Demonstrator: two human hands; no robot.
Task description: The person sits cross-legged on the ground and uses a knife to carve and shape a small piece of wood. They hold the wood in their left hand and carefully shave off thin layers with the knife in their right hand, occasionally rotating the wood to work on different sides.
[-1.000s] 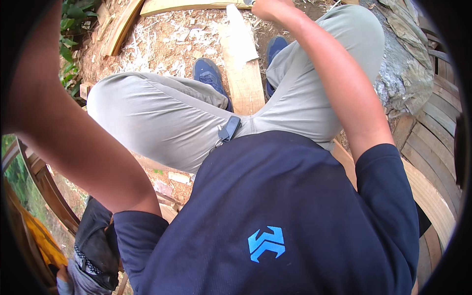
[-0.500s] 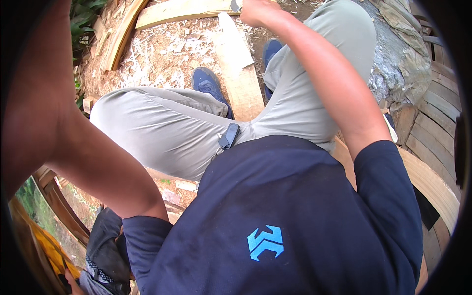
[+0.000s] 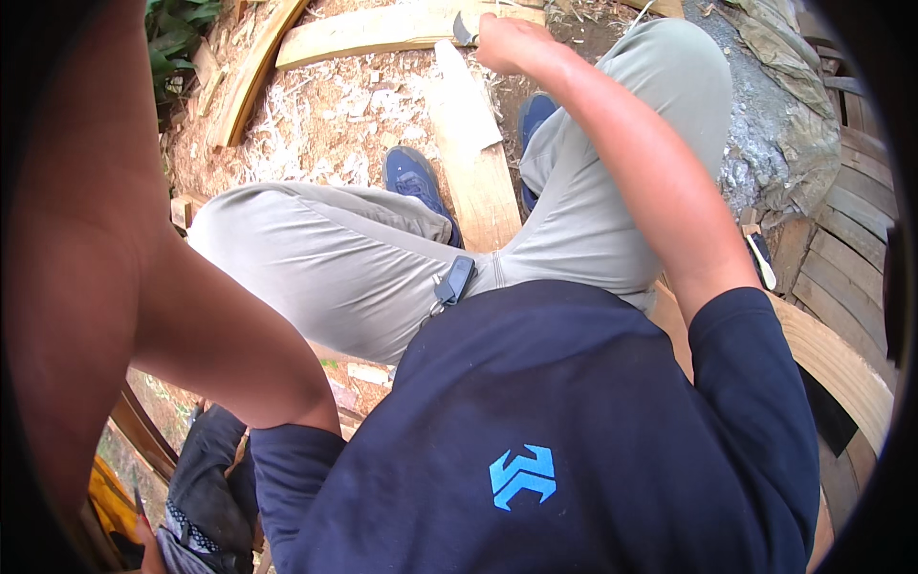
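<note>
Beyond my knees, my right hand (image 3: 513, 44) is closed round a tool with a short curved blade, which looks like a hooked knife (image 3: 465, 30); its handle is hidden in my fist. The blade is close to a pale plank lying crosswise (image 3: 373, 34). Whether they touch, I cannot tell. Below the blade, a thin whitish wooden piece (image 3: 469, 100) rests on a long board (image 3: 486, 196) running between my feet. My left arm (image 3: 86, 249) rises along the left edge, and its hand is outside the picture.
Wood shavings (image 3: 335, 115) cover the ground around my blue shoes (image 3: 413, 177). A curved timber (image 3: 256, 72) lies far left. A crumpled tarp (image 3: 798, 124) and wooden slats (image 3: 851, 239) are at right. At lower left, another person's hand (image 3: 150, 550) shows beside dark cloth (image 3: 206, 469).
The whole view has shifted, so the scene sits slightly lower and further right. More of the curved blade and my right hand shows. My right hand keeps its grip.
</note>
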